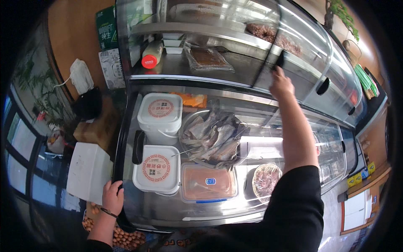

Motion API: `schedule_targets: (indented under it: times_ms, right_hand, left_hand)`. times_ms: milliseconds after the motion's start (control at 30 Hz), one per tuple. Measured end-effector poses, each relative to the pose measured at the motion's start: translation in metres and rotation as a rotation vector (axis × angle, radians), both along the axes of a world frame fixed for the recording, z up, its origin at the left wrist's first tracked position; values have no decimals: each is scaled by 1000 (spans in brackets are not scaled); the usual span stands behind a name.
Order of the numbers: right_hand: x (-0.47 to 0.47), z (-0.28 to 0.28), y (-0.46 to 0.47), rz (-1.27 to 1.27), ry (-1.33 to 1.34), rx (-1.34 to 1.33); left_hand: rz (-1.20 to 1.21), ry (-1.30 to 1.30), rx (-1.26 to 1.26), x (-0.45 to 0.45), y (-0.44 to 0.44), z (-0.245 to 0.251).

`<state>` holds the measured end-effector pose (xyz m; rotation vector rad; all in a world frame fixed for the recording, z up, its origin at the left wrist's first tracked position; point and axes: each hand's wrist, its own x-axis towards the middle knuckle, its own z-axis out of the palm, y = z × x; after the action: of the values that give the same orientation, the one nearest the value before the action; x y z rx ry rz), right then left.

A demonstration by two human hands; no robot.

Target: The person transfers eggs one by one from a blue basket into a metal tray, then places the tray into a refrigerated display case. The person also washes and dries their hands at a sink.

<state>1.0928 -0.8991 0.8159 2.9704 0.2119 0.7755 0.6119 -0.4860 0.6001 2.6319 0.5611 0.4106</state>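
Note:
My right hand [283, 83] reaches up and has hold of the black handle [281, 59] on the sliding glass door [302, 63] of the upper display case. My left hand [112, 198] rests at the black frame [121, 176] on the left of the lower case, gripping nothing I can make out. Below the lower glass is a metal basin of whole fish [217, 135]. Two white lidded tubs [160, 108] sit left of it, one behind the other. A clear lidded container [209, 182] and a plastic-wrapped round dish of meat [267, 182] are nearer me.
On the upper case's floor lie a red-capped bottle [151, 56], stacked white trays [173, 44] and a wrapped brown slab [209, 58]. A white foam box [89, 173] stands to the left, with many eggs [127, 237] below. An orange packet [190, 100] lies behind the basin.

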Motion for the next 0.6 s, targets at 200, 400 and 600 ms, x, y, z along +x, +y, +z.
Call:
schedule_targets:
  times_ms: [200,400,600]
  right_hand:
    - [9,-18,-58,123,25,41]
    - [16,-50,13,432,153,41]
    - [67,-49,99,401,147,68]
  left_hand:
    - [1,-6,31,-1,1,-2]
    - [27,42,66,-1,-1,1]
    - [56,79,93,-1,-4,5]
